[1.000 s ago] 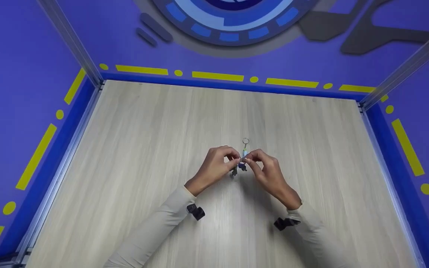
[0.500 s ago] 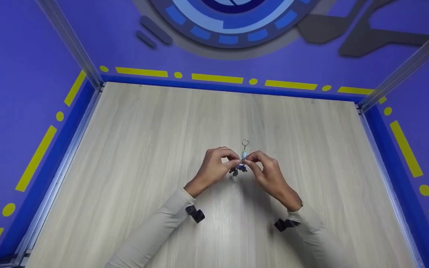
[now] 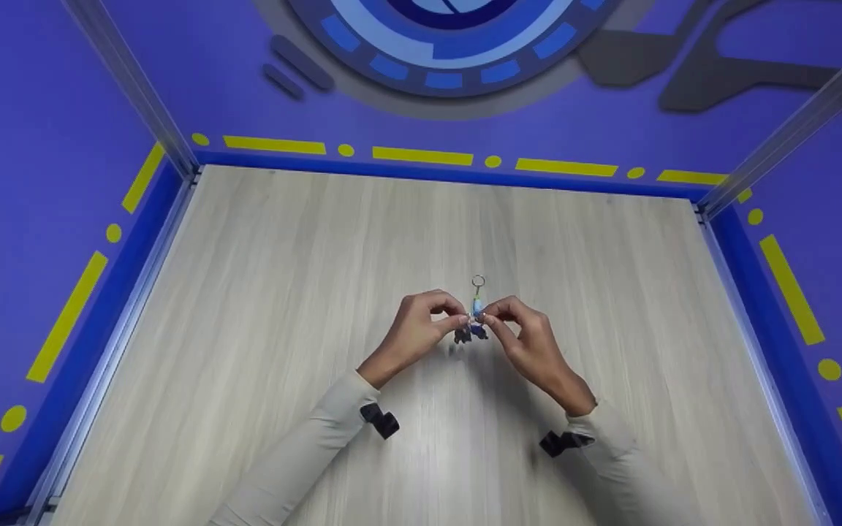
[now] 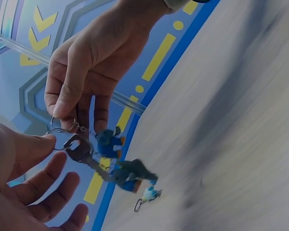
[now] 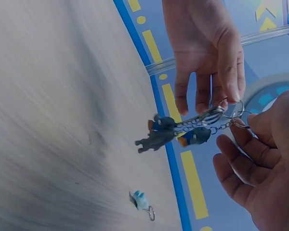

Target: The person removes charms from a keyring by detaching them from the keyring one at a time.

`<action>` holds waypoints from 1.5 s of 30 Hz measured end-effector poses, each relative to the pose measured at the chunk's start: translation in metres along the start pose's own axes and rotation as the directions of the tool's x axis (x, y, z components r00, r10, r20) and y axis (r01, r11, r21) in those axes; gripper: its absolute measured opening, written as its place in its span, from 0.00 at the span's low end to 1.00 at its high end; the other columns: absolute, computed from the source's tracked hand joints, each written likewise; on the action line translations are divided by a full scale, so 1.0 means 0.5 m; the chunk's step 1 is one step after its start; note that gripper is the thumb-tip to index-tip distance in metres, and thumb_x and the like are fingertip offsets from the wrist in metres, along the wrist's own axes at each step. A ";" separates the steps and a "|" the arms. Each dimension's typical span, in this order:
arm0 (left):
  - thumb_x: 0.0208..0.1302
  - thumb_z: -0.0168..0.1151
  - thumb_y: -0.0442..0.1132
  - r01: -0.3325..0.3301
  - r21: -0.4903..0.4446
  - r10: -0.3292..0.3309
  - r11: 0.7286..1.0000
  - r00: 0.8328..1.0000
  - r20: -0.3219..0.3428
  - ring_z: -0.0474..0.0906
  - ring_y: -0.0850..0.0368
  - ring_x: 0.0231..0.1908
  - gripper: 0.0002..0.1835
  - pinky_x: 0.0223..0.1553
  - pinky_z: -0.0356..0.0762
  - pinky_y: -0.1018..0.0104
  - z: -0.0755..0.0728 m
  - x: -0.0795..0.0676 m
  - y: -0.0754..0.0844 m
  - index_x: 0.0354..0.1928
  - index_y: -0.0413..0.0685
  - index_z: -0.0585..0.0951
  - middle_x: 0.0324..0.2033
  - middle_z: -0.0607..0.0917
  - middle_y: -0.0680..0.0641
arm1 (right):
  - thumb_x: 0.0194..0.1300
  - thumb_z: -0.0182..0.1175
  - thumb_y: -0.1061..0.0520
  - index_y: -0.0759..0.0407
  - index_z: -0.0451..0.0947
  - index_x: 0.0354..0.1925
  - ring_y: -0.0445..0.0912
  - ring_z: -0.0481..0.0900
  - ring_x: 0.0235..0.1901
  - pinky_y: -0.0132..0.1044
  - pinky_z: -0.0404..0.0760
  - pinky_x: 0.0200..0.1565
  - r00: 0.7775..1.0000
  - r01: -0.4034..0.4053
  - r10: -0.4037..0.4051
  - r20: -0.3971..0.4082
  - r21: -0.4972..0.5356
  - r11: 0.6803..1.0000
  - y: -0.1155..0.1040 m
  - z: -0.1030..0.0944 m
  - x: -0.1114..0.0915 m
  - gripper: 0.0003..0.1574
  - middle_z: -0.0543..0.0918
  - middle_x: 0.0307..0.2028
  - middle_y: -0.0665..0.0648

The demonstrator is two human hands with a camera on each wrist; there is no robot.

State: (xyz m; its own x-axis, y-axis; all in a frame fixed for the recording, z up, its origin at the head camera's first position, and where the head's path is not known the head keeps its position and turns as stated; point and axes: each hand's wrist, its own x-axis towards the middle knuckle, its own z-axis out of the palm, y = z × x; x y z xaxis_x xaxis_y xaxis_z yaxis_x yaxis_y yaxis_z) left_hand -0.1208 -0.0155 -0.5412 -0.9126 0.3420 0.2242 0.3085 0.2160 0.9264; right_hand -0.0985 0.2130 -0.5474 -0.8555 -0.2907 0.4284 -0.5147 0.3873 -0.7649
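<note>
My left hand (image 3: 421, 325) and right hand (image 3: 527, 336) meet above the table, thumb and fingertips of each pinching metal rings of a keychain bunch. In the right wrist view the linked key rings (image 5: 238, 111) lie between the two hands. Short chains hang from them with small figures: a grey animal figure (image 5: 155, 140) and blue-and-orange figures (image 5: 197, 136). The left wrist view also shows a dangling blue figure (image 4: 108, 143) and a dark figure (image 4: 135, 169). Beyond the hands, a separate light-blue keychain (image 3: 477, 306) with its own ring (image 3: 478, 280) lies on the table.
A pale wood-grain table (image 3: 304, 256) lies under both hands. Blue panels with yellow markings (image 3: 421, 155) stand at the back and sides, joined by metal posts (image 3: 136, 88). Each wrist wears a small black camera (image 3: 381, 421).
The fingertips of my two hands have drawn slightly apart, and the hanging figures have shifted beneath them. The head view has tilted a little. The light-blue keychain stays on the table.
</note>
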 end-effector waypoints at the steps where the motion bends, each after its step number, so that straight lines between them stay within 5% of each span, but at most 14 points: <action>1: 0.70 0.76 0.31 0.001 0.016 -0.001 1.000 1.000 0.010 0.87 0.60 0.42 0.03 0.58 0.84 0.43 0.000 0.000 0.000 0.38 0.46 0.91 0.36 0.92 0.52 | 0.77 0.66 0.68 0.65 0.83 0.46 0.48 0.90 0.44 0.37 0.86 0.55 1.000 0.005 -0.005 0.007 -0.013 1.000 0.000 0.000 0.000 0.02 0.91 0.43 0.54; 9: 0.71 0.76 0.32 -0.100 0.136 0.090 0.986 0.993 0.081 0.85 0.58 0.39 0.01 0.48 0.81 0.63 0.002 0.007 0.002 0.38 0.44 0.92 0.36 0.91 0.49 | 0.79 0.66 0.63 0.66 0.81 0.47 0.51 0.90 0.44 0.44 0.88 0.50 0.993 0.098 -0.089 0.078 -0.116 0.988 -0.004 -0.004 0.002 0.04 0.90 0.43 0.56; 18: 0.67 0.77 0.28 -0.072 0.038 0.071 0.997 0.997 0.023 0.86 0.59 0.39 0.03 0.52 0.85 0.41 -0.008 0.003 -0.004 0.37 0.43 0.93 0.34 0.92 0.51 | 0.75 0.68 0.69 0.63 0.82 0.46 0.48 0.89 0.42 0.41 0.87 0.46 0.991 0.093 -0.082 0.107 -0.098 0.991 -0.009 0.000 0.015 0.05 0.90 0.41 0.54; 30: 0.70 0.77 0.32 -0.009 -0.039 0.007 0.999 0.999 -0.046 0.88 0.61 0.42 0.03 0.56 0.86 0.55 -0.005 0.002 -0.011 0.38 0.49 0.92 0.37 0.92 0.54 | 0.76 0.69 0.66 0.61 0.83 0.42 0.47 0.89 0.44 0.40 0.86 0.55 0.995 -0.089 0.090 0.036 -0.023 0.996 -0.002 -0.008 0.008 0.03 0.91 0.40 0.51; 38: 0.70 0.75 0.30 -0.013 0.004 0.013 1.000 1.000 -0.008 0.88 0.58 0.43 0.04 0.57 0.86 0.47 -0.003 0.002 -0.016 0.41 0.46 0.92 0.39 0.93 0.49 | 0.77 0.67 0.67 0.62 0.83 0.42 0.47 0.90 0.44 0.38 0.86 0.55 0.997 -0.066 0.066 0.038 -0.005 0.998 -0.003 -0.006 0.008 0.03 0.92 0.42 0.53; 45: 0.70 0.75 0.28 -0.068 0.072 0.068 0.995 0.998 0.000 0.87 0.58 0.41 0.03 0.52 0.86 0.54 -0.002 0.003 -0.009 0.41 0.41 0.92 0.38 0.92 0.49 | 0.77 0.68 0.66 0.64 0.83 0.45 0.48 0.90 0.46 0.41 0.86 0.56 0.998 -0.010 0.011 0.054 -0.023 1.000 0.001 -0.001 0.006 0.01 0.91 0.44 0.53</action>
State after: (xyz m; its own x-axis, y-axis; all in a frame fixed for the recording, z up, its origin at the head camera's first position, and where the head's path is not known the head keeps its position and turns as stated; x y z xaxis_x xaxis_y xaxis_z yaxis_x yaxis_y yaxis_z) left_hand -0.1238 -0.0169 -0.5448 -0.8895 0.3562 0.2863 0.3879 0.2573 0.8851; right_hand -0.1013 0.2127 -0.5462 -0.8568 -0.3335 0.3931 -0.5074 0.4102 -0.7578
